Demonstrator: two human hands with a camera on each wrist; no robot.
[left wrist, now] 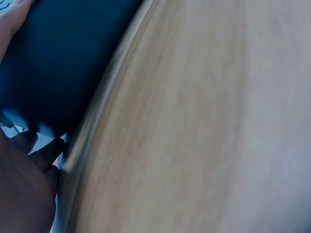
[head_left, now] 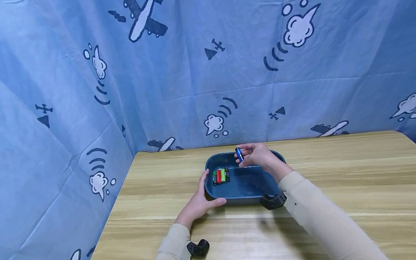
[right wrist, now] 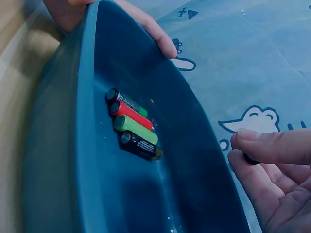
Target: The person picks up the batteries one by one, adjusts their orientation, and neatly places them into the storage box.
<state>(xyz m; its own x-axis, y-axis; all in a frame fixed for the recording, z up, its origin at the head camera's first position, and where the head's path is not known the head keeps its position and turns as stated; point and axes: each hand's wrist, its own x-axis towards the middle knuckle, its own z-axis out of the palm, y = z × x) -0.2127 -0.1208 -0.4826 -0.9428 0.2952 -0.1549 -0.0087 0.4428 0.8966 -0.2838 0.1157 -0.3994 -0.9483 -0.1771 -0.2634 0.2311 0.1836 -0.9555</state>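
Observation:
A dark blue rectangular tray (head_left: 249, 201) stands on the table, also seen close up as the tray's side (left wrist: 63, 58) in the left wrist view. My left hand (head_left: 199, 205) grips its left end, thumb at the front rim and fingers along the left wall. Over the tray's back part, my right hand (head_left: 258, 155) pinches a blue battery (head_left: 239, 154) between thumb and fingers. Inside, at the left, several batteries lie side by side: a dark one with a green end (right wrist: 127, 100), a red one (right wrist: 132, 115), a lime green one (right wrist: 136, 129) and a black one (right wrist: 141, 145).
The wood-grain table (head_left: 341, 177) reaches back to a blue curtain (head_left: 174, 68) printed with airplanes and clouds. Black wrist mounts (head_left: 272, 201) sit on both forearms, the right one close to the tray's front right corner.

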